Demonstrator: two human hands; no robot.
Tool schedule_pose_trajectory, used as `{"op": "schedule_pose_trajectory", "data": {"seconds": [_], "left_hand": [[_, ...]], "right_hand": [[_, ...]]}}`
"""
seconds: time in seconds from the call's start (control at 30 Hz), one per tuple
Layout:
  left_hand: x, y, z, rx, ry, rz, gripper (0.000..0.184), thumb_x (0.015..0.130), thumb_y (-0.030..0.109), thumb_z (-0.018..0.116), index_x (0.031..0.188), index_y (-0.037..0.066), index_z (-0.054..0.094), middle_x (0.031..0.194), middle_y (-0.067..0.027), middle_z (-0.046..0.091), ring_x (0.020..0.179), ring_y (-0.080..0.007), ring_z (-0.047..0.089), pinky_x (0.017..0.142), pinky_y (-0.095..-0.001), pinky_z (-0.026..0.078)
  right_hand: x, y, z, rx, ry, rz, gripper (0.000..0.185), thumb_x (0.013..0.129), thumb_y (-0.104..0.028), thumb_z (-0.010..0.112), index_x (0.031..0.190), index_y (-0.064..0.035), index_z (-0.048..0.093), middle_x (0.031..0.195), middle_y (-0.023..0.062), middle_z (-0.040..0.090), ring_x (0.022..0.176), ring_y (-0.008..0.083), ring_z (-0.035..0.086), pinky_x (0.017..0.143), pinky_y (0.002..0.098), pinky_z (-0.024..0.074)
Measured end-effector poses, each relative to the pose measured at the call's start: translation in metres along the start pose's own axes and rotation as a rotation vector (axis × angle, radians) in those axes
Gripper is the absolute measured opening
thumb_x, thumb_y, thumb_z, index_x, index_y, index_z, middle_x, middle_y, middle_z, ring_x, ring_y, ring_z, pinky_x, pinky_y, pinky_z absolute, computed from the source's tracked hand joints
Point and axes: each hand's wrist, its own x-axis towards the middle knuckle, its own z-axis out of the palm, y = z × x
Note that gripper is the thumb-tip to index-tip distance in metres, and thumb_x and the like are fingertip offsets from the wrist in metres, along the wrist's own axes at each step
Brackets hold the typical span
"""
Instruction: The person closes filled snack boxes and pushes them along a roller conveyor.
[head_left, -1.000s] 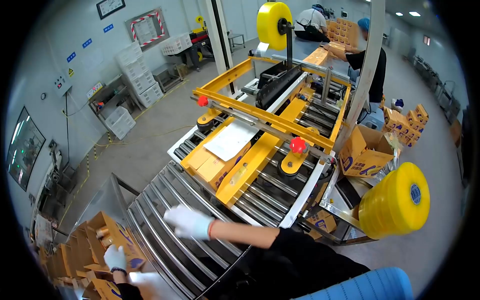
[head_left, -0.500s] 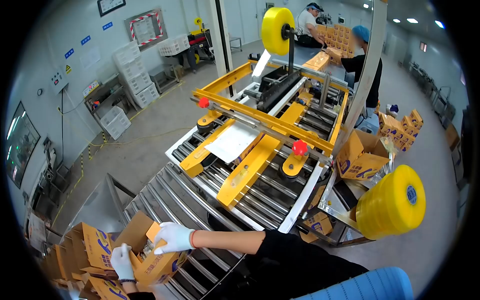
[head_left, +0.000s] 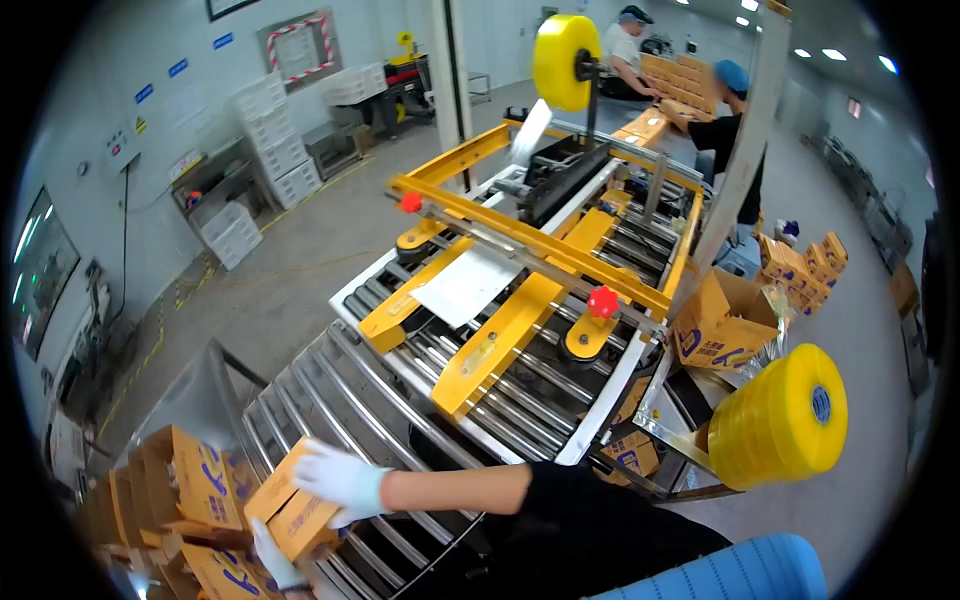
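Note:
An orange cardboard box [head_left: 290, 510] with its top flaps folded down sits tilted at the near end of the roller conveyor [head_left: 345, 420]. My right hand [head_left: 340, 482], in a white glove, lies over the box's top and right edge, fingers pressed on the flaps. Against the box's lower left side is my left hand [head_left: 275, 555], also gloved, its fingers partly hidden by the box. Open orange cartons [head_left: 205, 480] stand close by on the left.
Beyond the rollers stands a taping machine with yellow rails [head_left: 500, 345] and a tape roll [head_left: 566, 63]. Stacked yellow tape rolls [head_left: 770, 420] and an open carton [head_left: 722, 320] are at the right. Two people work at a far table with boxes.
Both hands have come together at a box, whose open flaps are now folded down. The box that was between the machine's yellow rails has gone from there.

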Motion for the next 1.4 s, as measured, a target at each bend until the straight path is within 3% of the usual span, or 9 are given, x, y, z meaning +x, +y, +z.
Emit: {"op": "schedule_pose_trajectory", "data": {"seconds": [0.33, 0.5, 0.63, 0.87, 1.0, 1.07, 1.17, 1.27, 1.4], "left_hand": [[0.001, -0.098, 0.232, 0.572, -0.607, 0.081, 0.050, 0.100, 0.028, 0.068, 0.137, -0.004, 0.054, 0.123, -0.0123, 0.066, 0.120, -0.0208, 0.056, 0.106, -0.0422, 0.043], [0.032, 0.068, 0.102, 1.462, 0.278, 0.956, 0.041, 0.101, 0.025, 0.065, 0.129, -0.003, 0.058, 0.114, -0.0161, 0.065, 0.110, -0.0283, 0.057, 0.098, -0.0447, 0.045], [0.080, 0.126, -0.037, 1.837, 0.613, 0.648, 0.034, 0.101, 0.024, 0.063, 0.123, -0.002, 0.061, 0.107, -0.0192, 0.064, 0.103, -0.0343, 0.058, 0.091, -0.0467, 0.046], [-0.032, 0.115, -0.041, 1.617, 0.172, 0.717, 0.025, 0.102, 0.021, 0.059, 0.112, -0.001, 0.066, 0.095, -0.0245, 0.062, 0.089, -0.0447, 0.059, 0.079, -0.0502, 0.048], [-0.056, 0.126, -0.043, 1.974, -0.705, 0.272, 0.023, 0.089, 0.011, 0.076, 0.111, 0.005, 0.072, 0.153, -0.0197, 0.050, 0.140, -0.0342, 0.048, 0.111, -0.0445, 0.044], [-0.102, 0.132, 0.001, 1.000, -0.322, 0.288, 0.032, 0.090, 0.007, 0.075, 0.121, 0.004, 0.069, 0.158, -0.0178, 0.045, 0.142, -0.0292, 0.047, 0.112, -0.0410, 0.043], [-0.062, 0.107, 0.009, 1.055, -0.453, 0.261, 0.041, 0.096, 0.012, 0.070, 0.136, 0.008, 0.062, 0.165, -0.0148, 0.035, 0.146, -0.0297, 0.041, 0.117, -0.0375, 0.037], [-0.015, 0.054, 0.010, 1.022, -0.262, 0.488, 0.019, 0.099, 0.013, 0.062, 0.108, -0.002, 0.067, 0.090, -0.0145, 0.063, 0.090, -0.0278, 0.063, 0.086, -0.0393, 0.050], [-0.003, 0.027, 0.019, 1.106, 0.093, 0.545, 0.017, 0.097, 0.006, 0.065, 0.109, -0.005, 0.061, 0.098, -0.0117, 0.061, 0.098, -0.0257, 0.062, 0.089, -0.0364, 0.051]], "right_hand": [[-0.038, 0.079, -0.048, -0.420, 0.003, 0.408, 0.078, 0.082, -0.028, 0.075, 0.147, 0.0008, 0.044, 0.148, 0.0212, 0.048, 0.142, 0.0373, 0.041, 0.122, 0.0487, 0.0276], [-0.058, 0.115, -0.044, -0.429, 0.093, 0.433, 0.068, 0.084, -0.016, 0.067, 0.147, 0.0009, 0.045, 0.152, 0.0210, 0.048, 0.144, 0.0365, 0.040, 0.122, 0.0474, 0.0282], [-0.054, 0.121, -0.068, -0.381, 0.162, 0.480, 0.050, 0.083, -0.011, 0.064, 0.131, 0.0017, 0.056, 0.135, 0.0228, 0.057, 0.129, 0.0395, 0.051, 0.112, 0.0485, 0.0388], [-0.035, 0.054, -0.013, 0.173, 0.175, 0.456, 0.085, 0.075, -0.036, 0.083, 0.140, 0.0050, 0.047, 0.140, 0.0289, 0.050, 0.134, 0.0459, 0.046, 0.115, 0.0510, 0.0353], [-0.015, 0.011, 0.016, 0.040, 0.119, 0.008, 0.103, 0.072, -0.036, 0.086, 0.154, -0.0004, 0.035, 0.158, 0.0247, 0.035, 0.151, 0.0418, 0.028, 0.124, 0.0540, 0.0210], [-0.019, -0.001, 0.022, 0.241, -0.071, -0.095, 0.094, 0.071, -0.032, 0.087, 0.152, -0.0091, 0.045, 0.158, 0.0199, 0.039, 0.150, 0.0383, 0.030, 0.126, 0.0555, 0.0182], [-0.021, 0.002, 0.024, 0.265, -0.189, -0.193, 0.078, 0.077, -0.033, 0.082, 0.145, -0.0095, 0.055, 0.152, 0.0186, 0.048, 0.147, 0.0352, 0.036, 0.125, 0.0509, 0.0227], [-0.007, 0.006, -0.003, 0.768, -0.208, 0.362, 0.070, 0.083, -0.032, 0.078, 0.145, -0.0075, 0.055, 0.144, 0.0162, 0.055, 0.142, 0.0315, 0.042, 0.121, 0.0403, 0.0313], [0.026, 0.003, -0.031, -0.179, 0.096, -0.031, 0.093, 0.079, -0.036, 0.082, 0.154, -0.0018, 0.038, 0.144, 0.0198, 0.052, 0.140, 0.0364, 0.044, 0.126, 0.0488, 0.0199]]}}
